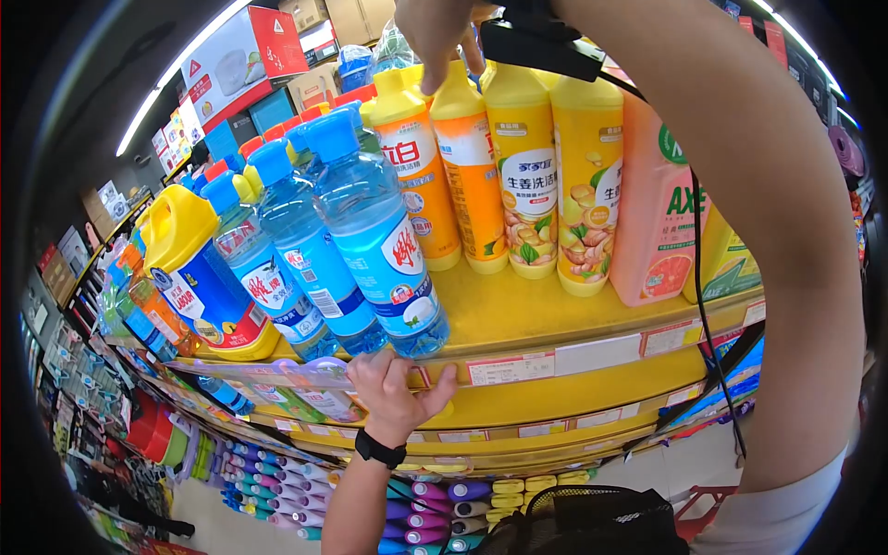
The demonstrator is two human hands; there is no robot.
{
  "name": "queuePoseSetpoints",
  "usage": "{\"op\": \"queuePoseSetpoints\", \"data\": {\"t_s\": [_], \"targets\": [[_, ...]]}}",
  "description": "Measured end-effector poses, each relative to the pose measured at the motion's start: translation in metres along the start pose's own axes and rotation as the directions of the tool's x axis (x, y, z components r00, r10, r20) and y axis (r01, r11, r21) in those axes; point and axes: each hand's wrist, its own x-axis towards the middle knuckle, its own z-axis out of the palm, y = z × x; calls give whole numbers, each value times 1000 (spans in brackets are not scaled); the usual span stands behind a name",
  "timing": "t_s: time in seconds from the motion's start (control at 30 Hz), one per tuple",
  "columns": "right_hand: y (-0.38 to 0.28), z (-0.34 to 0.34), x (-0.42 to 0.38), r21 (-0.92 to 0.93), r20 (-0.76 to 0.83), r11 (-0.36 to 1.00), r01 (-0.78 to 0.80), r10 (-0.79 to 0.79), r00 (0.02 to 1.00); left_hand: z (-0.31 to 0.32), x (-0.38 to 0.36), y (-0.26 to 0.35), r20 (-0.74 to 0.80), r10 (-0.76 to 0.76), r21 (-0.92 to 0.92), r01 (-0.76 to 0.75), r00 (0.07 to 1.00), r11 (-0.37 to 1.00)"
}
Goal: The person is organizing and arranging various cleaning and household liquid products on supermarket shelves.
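At the top, my right hand reaches over a row of dish soap bottles, its fingers closed around the cap of a yellow-and-orange dish soap bottle. That bottle stands between another orange-labelled bottle and a yellow bottle with a ginger label. My left hand, with a black band at the wrist, has its fingers curled over the front shelf edge, thumb stretched sideways. Just above it stands a clear blue detergent bottle. My right fingertips are partly hidden behind the caps.
More blue bottles and a yellow-and-blue jug line the shelf at left. Pink AXE bottles stand at right. A black cable hangs before the shelf. Below are a black mesh bag and several coloured bottles.
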Motion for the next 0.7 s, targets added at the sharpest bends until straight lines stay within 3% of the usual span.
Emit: {"op": "queuePoseSetpoints", "data": {"t_s": [0.1,0.23,0.4,0.53,0.7], "targets": [[2,4,-3,-35,42,999,22,-20,999,0,1,1,-6,9,11,-9,1000,1000],[5,7,-12,-13,-37,992,124,-124,992,2,-3,-1,-3,-7,7,7,1000,1000],[12,-6,9,123,104,955,268,-281,954,1,-1,1,-11,6,15,-6,1000,1000],[6,-2,20,224,70,929,296,-318,946,1,-1,1,-3,1,-3,-1,1000,1000],[0,-5,34,172,18,932,319,-327,945,2,-4,0,4,-26,-15,26,1000,1000]]}}
